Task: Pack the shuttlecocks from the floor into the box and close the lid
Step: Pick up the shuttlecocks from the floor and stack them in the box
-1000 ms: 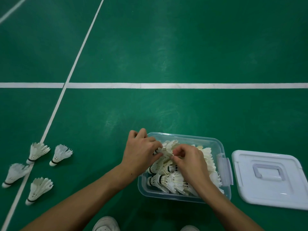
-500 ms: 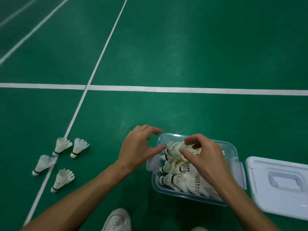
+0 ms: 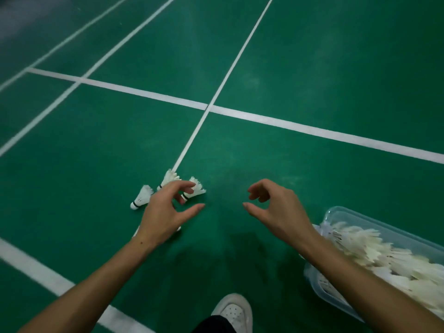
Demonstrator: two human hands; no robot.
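The left hand (image 3: pixel 165 212) is hovering empty, fingers spread and loosely bent, directly over the loose shuttlecocks (image 3: pixel 195 189) lying on the green floor (image 3: pixel 312 68), corks pointing toward the person. The right hand (image 3: pixel 278 207), equally empty and slack, is hanging farther off. Behind the right forearm, the clear box (image 3: pixel 346 213) is sitting lidless, holding many shuttlecocks

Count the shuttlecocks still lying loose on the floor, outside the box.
3 plainly visible: one left of the left hand, one on the white line, one past its fingertips. White bits under that hand suggest a fourth, mostly hidden.
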